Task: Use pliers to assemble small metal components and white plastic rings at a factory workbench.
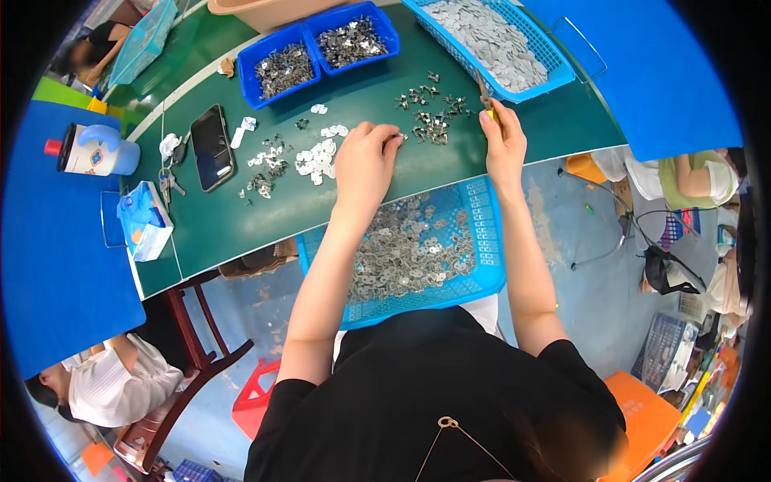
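My left hand (pixel 365 157) rests on the green table (pixel 241 217), fingers pinched on a small flat metal piece at its tips. My right hand (pixel 504 140) grips a pair of pliers (pixel 485 96) with a yellow handle, jaws pointing away over a loose heap of dark metal clips (pixel 430 116). A row of pale flat metal pieces (pixel 317 159) lies just left of my left hand. On my lap, a blue mesh basket (pixel 482 281) holds several flat grey metal pieces.
Two small blue bins (pixel 317 50) of dark clips and a large blue basket (pixel 546 60) of grey pieces stand at the far edge. A phone (pixel 212 146), keys (pixel 167 185), tissue pack (pixel 144 221) and mug (pixel 95 150) lie left. Other people sit left and right.
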A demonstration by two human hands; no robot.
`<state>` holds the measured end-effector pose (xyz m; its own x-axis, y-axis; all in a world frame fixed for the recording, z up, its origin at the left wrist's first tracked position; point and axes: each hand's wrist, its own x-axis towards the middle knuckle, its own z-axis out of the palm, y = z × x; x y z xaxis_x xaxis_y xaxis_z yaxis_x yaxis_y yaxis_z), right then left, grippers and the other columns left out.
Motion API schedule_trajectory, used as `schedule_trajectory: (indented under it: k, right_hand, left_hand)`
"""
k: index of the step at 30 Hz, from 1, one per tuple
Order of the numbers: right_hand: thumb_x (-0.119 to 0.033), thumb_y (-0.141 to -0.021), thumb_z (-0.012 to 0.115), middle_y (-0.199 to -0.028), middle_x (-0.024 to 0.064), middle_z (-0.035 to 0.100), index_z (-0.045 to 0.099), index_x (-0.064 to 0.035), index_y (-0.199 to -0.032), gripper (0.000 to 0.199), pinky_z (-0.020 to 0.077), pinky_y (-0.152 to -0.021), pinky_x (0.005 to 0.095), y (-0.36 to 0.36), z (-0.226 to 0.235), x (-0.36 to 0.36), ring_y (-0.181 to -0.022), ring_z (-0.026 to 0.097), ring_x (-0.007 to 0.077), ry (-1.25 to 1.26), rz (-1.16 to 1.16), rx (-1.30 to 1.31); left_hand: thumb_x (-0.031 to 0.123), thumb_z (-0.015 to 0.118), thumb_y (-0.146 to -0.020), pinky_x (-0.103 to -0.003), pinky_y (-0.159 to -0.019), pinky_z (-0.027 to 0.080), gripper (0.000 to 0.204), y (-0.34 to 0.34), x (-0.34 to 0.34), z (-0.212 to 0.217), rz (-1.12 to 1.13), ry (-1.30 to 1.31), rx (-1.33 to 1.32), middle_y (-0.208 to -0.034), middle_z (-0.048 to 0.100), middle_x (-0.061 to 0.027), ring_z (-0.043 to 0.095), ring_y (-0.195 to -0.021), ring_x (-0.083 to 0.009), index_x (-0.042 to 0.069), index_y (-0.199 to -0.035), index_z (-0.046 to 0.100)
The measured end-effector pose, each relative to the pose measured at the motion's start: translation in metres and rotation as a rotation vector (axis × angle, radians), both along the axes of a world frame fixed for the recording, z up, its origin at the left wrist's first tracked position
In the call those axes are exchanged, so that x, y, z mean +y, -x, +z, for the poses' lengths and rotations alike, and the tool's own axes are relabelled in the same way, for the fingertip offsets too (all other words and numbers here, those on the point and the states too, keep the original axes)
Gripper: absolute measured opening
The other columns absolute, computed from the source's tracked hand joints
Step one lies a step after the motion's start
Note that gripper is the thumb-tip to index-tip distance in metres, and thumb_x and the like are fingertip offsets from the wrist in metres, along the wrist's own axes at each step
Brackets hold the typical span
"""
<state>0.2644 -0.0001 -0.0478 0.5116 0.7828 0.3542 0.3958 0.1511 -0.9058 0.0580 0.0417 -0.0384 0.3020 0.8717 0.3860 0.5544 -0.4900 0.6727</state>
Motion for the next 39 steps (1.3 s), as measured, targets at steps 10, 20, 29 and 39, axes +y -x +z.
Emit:
schedule_trajectory:
  k: [10,20,29,39]
  right_hand:
    - [-0.014,-0.086,0.061,-0.094,0.005,0.057,0.058,0.0035,-0.107,0.027,0.0419,-0.075,0.0226,-0.001,-0.005,-0.008,-0.083,0.053,0.0114,-0.076,0.024,0.074]
    - [-0.013,-0.089,0.048,-0.104,0.0082,0.056,0.048,0.0058,-0.123,0.039,0.0424,-0.071,0.0234,0.011,0.002,-0.025,-0.085,0.052,0.0119,-0.151,0.195,0.264]
    - [-0.015,-0.085,0.048,-0.111,0.0107,0.055,0.046,0.0044,-0.126,0.045,0.0435,-0.071,0.0258,0.101,0.017,-0.048,-0.088,0.052,0.0142,-0.05,0.426,0.315]
    - [-0.011,-0.08,0.062,-0.094,0.0066,0.063,0.06,-0.0015,-0.11,0.031,0.0472,-0.074,0.0273,0.07,0.044,-0.078,-0.082,0.059,0.016,0.433,0.281,-0.088]
  left_hand:
    - [0.006,0.063,-0.079,-0.034,-0.069,0.047,0.019,0.014,-0.02,0.011,0.018,0.033,-0.159,-0.085,0.062,-0.0086,0.059,-0.08,-0.0246,0.005,-0.097,0.066]
    - [0.003,0.064,-0.078,-0.03,-0.068,0.046,0.018,0.138,-0.051,0.028,0.35,-0.079,-0.039,-0.084,0.063,-0.0084,0.06,-0.075,-0.0215,0.005,-0.097,0.066]
    - [0.01,0.068,-0.075,-0.034,-0.071,0.046,0.025,0.118,-0.047,0.02,0.168,-0.032,0.067,-0.092,0.06,-0.0079,0.057,-0.082,-0.024,0.009,-0.1,0.065]
    - [0.01,0.066,-0.078,-0.036,-0.083,0.044,0.029,0.095,-0.041,0.008,0.188,-0.071,0.158,-0.109,0.057,-0.0104,0.054,-0.097,-0.0272,0.009,-0.107,0.062]
